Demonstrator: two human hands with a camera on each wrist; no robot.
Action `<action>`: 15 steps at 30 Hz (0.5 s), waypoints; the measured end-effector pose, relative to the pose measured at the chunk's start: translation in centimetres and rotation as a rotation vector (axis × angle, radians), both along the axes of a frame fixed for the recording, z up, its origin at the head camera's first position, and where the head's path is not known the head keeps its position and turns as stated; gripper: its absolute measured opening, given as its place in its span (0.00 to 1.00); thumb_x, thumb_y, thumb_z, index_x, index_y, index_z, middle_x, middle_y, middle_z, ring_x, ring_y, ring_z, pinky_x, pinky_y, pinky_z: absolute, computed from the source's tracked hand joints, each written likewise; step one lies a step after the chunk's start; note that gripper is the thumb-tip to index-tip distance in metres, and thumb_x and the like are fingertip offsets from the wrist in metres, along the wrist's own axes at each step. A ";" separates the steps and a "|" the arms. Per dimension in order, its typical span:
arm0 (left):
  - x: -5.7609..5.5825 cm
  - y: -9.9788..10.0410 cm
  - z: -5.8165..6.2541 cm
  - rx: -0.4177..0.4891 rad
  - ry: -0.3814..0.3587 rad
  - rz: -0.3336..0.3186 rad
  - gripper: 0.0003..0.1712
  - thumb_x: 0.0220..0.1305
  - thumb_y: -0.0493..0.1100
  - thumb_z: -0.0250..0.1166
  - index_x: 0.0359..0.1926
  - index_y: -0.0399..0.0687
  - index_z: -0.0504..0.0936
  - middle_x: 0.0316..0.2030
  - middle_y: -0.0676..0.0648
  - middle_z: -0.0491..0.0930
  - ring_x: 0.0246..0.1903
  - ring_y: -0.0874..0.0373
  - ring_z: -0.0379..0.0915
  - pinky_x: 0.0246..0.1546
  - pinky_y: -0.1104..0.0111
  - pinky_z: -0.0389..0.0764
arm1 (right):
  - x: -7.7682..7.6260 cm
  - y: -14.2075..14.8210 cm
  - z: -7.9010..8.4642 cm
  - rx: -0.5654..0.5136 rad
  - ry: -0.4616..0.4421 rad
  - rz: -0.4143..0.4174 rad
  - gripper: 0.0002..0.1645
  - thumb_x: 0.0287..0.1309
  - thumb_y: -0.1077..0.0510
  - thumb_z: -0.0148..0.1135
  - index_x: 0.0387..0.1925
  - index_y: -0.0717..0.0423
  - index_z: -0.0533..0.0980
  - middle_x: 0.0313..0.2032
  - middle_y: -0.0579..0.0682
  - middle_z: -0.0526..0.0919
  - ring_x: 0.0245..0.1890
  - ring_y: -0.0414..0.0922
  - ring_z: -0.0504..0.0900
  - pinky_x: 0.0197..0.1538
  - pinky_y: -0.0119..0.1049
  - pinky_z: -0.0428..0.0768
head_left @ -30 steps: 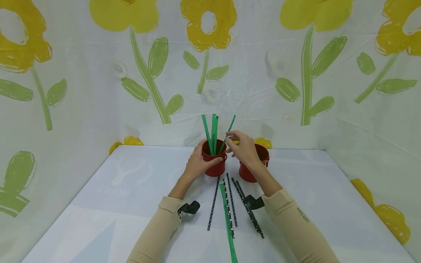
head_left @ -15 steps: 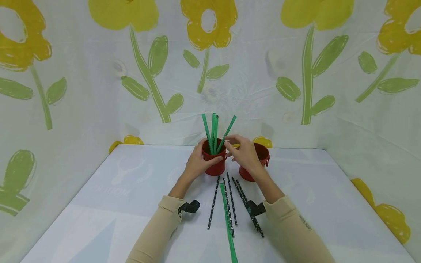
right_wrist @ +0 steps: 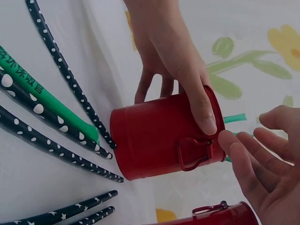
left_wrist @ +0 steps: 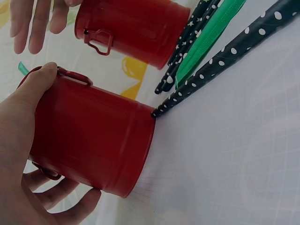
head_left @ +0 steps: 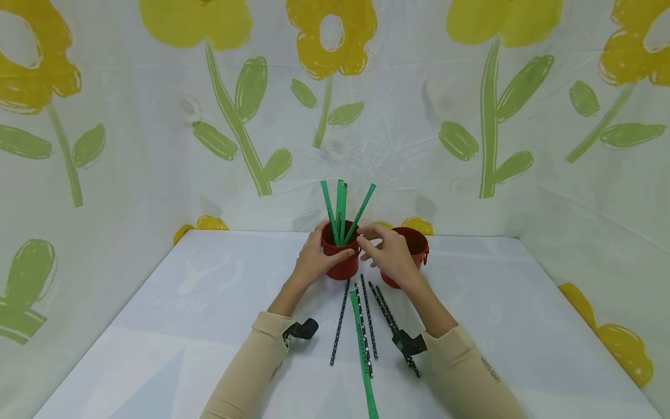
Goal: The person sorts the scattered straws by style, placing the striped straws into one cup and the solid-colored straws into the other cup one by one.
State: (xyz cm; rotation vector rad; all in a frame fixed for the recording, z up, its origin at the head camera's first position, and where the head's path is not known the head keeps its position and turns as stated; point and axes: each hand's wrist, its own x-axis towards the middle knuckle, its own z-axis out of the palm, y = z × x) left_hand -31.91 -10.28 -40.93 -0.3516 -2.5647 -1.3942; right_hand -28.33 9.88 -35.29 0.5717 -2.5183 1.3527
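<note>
Red buckets: two, upright on the pale table (head_left: 471,291). Left hand (head_left: 315,256) curled round the held bucket (head_left: 342,267), thumb up near the rim, fingers on the far side. Right hand (head_left: 391,249) just beside that rim, fingers loosely bent and spread, grasp vacant; whether a fingertip touches the rim, hard to say from these angles. Second bucket (left_wrist: 136,30) stands to the right, partly behind the right hand in the head view.

Green straws (head_left: 341,212) in the held bucket: four, one leaning left, two near upright in the middle, one leaning right. Loose green straw (head_left: 363,349) on the table: one. Black straws (head_left: 339,326) on the table: five, lying in front of the buckets, the right-hand two close together. Beige sleeves (head_left: 243,366): two.

Only the head view gives all four straws in the held bucket at length; the right wrist view has just their tips past the rim. That same wrist view shows printed characters along the loose green straw and stars on one black straw. Left wrist view: small wire handles on both sides of the held bucket.
</note>
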 end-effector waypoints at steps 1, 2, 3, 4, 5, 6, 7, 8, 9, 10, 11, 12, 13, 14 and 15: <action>0.0 0.0 0.0 0.001 -0.002 -0.001 0.52 0.51 0.67 0.71 0.73 0.65 0.55 0.63 0.49 0.68 0.63 0.51 0.67 0.57 0.49 0.79 | 0.1 0.0 0.0 0.006 0.000 0.003 0.17 0.67 0.50 0.59 0.54 0.52 0.77 0.46 0.54 0.85 0.25 0.40 0.86 0.28 0.31 0.84; 0.0 0.0 0.0 0.001 -0.003 -0.001 0.52 0.51 0.67 0.71 0.73 0.66 0.55 0.63 0.49 0.68 0.63 0.51 0.67 0.57 0.49 0.79 | 0.2 0.0 -0.1 0.011 0.000 0.004 0.17 0.67 0.50 0.59 0.53 0.52 0.77 0.46 0.54 0.85 0.24 0.39 0.86 0.28 0.31 0.84; -0.1 0.0 0.0 0.000 -0.003 -0.001 0.52 0.51 0.67 0.71 0.73 0.66 0.55 0.64 0.49 0.68 0.63 0.51 0.66 0.57 0.49 0.79 | 0.4 0.1 -0.1 0.019 -0.004 0.003 0.16 0.67 0.50 0.59 0.53 0.51 0.77 0.46 0.53 0.86 0.24 0.39 0.86 0.28 0.31 0.84; -0.1 0.0 0.0 0.000 -0.003 -0.001 0.52 0.51 0.67 0.71 0.73 0.66 0.55 0.64 0.50 0.68 0.64 0.52 0.66 0.57 0.49 0.79 | 0.5 0.1 -0.1 0.027 -0.008 0.004 0.17 0.67 0.49 0.59 0.52 0.51 0.77 0.46 0.53 0.86 0.24 0.38 0.86 0.28 0.31 0.84; -0.1 0.0 -0.1 -0.001 -0.002 -0.001 0.52 0.51 0.67 0.71 0.73 0.66 0.55 0.64 0.50 0.68 0.64 0.52 0.66 0.57 0.50 0.79 | 0.6 0.1 -0.1 0.035 -0.017 0.003 0.17 0.67 0.49 0.60 0.52 0.51 0.77 0.46 0.52 0.86 0.24 0.38 0.86 0.28 0.31 0.84; -0.1 0.0 -0.1 -0.002 -0.001 0.000 0.52 0.52 0.66 0.71 0.73 0.66 0.55 0.64 0.50 0.68 0.64 0.52 0.66 0.57 0.50 0.79 | 0.8 0.1 -0.2 0.043 -0.027 -0.001 0.17 0.66 0.48 0.60 0.52 0.50 0.78 0.46 0.52 0.86 0.24 0.38 0.85 0.29 0.31 0.84; -0.1 0.0 -0.1 -0.001 0.001 -0.002 0.52 0.52 0.66 0.71 0.73 0.66 0.55 0.64 0.50 0.68 0.64 0.52 0.66 0.57 0.50 0.79 | 1.0 0.1 -0.2 0.050 -0.036 -0.001 0.17 0.66 0.48 0.60 0.52 0.50 0.78 0.47 0.52 0.86 0.25 0.38 0.85 0.29 0.31 0.84; -0.1 0.0 -0.1 0.000 0.003 -0.002 0.51 0.52 0.65 0.71 0.73 0.66 0.55 0.64 0.50 0.68 0.64 0.52 0.66 0.57 0.50 0.79 | 1.1 0.2 -0.2 0.054 -0.046 0.000 0.17 0.66 0.48 0.60 0.52 0.50 0.78 0.47 0.52 0.86 0.25 0.38 0.85 0.29 0.31 0.84; -0.1 0.0 -0.1 0.000 0.005 -0.002 0.51 0.52 0.65 0.71 0.73 0.66 0.55 0.64 0.50 0.68 0.64 0.52 0.66 0.58 0.49 0.79 | 1.3 0.2 -0.3 0.061 -0.056 0.001 0.18 0.66 0.47 0.61 0.52 0.50 0.78 0.47 0.52 0.86 0.25 0.38 0.86 0.29 0.31 0.84; 0.0 0.0 0.0 0.001 0.005 -0.001 0.51 0.52 0.64 0.71 0.73 0.66 0.55 0.64 0.50 0.68 0.64 0.51 0.66 0.58 0.49 0.79 | 1.4 0.2 -0.3 0.068 -0.064 0.003 0.18 0.65 0.47 0.61 0.52 0.50 0.78 0.48 0.52 0.86 0.25 0.39 0.86 0.29 0.31 0.84; 0.0 0.0 0.0 0.001 0.007 -0.001 0.51 0.52 0.64 0.72 0.73 0.65 0.55 0.64 0.49 0.68 0.64 0.51 0.66 0.58 0.49 0.79 | 1.5 0.2 -0.3 0.074 -0.070 0.007 0.18 0.65 0.47 0.61 0.52 0.51 0.78 0.48 0.52 0.86 0.26 0.40 0.86 0.29 0.31 0.84; 0.1 0.0 0.0 0.001 0.008 0.000 0.51 0.52 0.63 0.72 0.73 0.65 0.55 0.65 0.49 0.68 0.65 0.51 0.66 0.58 0.49 0.79 | 1.6 0.2 -0.3 0.080 -0.076 0.012 0.18 0.65 0.48 0.62 0.52 0.51 0.78 0.48 0.52 0.86 0.26 0.42 0.87 0.29 0.31 0.84; 0.1 0.0 0.0 0.001 0.010 -0.001 0.51 0.53 0.63 0.72 0.73 0.64 0.55 0.65 0.49 0.68 0.65 0.51 0.66 0.58 0.49 0.79 | 1.8 0.2 -0.2 0.089 -0.080 0.019 0.18 0.65 0.48 0.62 0.52 0.51 0.78 0.47 0.52 0.86 0.27 0.43 0.87 0.29 0.30 0.84; 0.1 0.0 0.0 0.000 0.011 -0.001 0.52 0.52 0.63 0.72 0.73 0.64 0.55 0.65 0.49 0.68 0.65 0.50 0.66 0.58 0.49 0.79 | 1.9 0.2 -0.1 0.099 -0.086 0.025 0.18 0.65 0.48 0.62 0.52 0.51 0.79 0.47 0.53 0.86 0.28 0.45 0.88 0.29 0.31 0.84; 0.1 0.0 0.0 -0.003 0.012 0.000 0.52 0.52 0.64 0.72 0.73 0.64 0.55 0.65 0.48 0.68 0.65 0.50 0.66 0.58 0.49 0.79 | 2.0 0.1 -0.1 0.113 -0.092 0.031 0.18 0.65 0.48 0.62 0.52 0.51 0.79 0.47 0.52 0.86 0.29 0.47 0.88 0.29 0.31 0.84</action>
